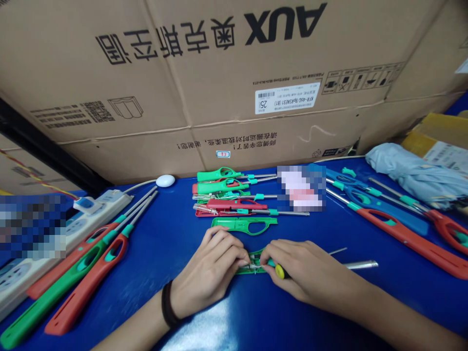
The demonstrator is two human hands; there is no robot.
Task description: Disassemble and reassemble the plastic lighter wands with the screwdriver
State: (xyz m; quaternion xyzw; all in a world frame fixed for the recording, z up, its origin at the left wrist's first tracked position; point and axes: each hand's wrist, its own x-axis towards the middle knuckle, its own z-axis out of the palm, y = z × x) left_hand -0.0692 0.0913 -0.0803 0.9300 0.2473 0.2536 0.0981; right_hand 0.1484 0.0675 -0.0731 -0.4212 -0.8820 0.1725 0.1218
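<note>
An opened green gas lighter (244, 269) lies on the blue table in front of me, its inner parts exposed and its metal tube pointing right. My left hand (223, 258) is closed, fingertips pinching at the lighter's left part. My right hand (307, 270) is closed too, thumb and finger pressed to the inner parts near the middle. Tucked in that hand is a screwdriver with a yellow-and-black handle (280, 271); a thin metal shaft shows behind the hand. Exactly which small part the fingertips touch is hidden. Just beyond lies a loose green half shell (239, 224).
Several green and red lighters (234, 204), some opened, lie in a row farther back. More lighters rest at left (87, 282) beside a white power strip (66, 239), and at right (409, 239). A grey-blue folded umbrella (413, 170) and a large cardboard box (204, 97) stand behind.
</note>
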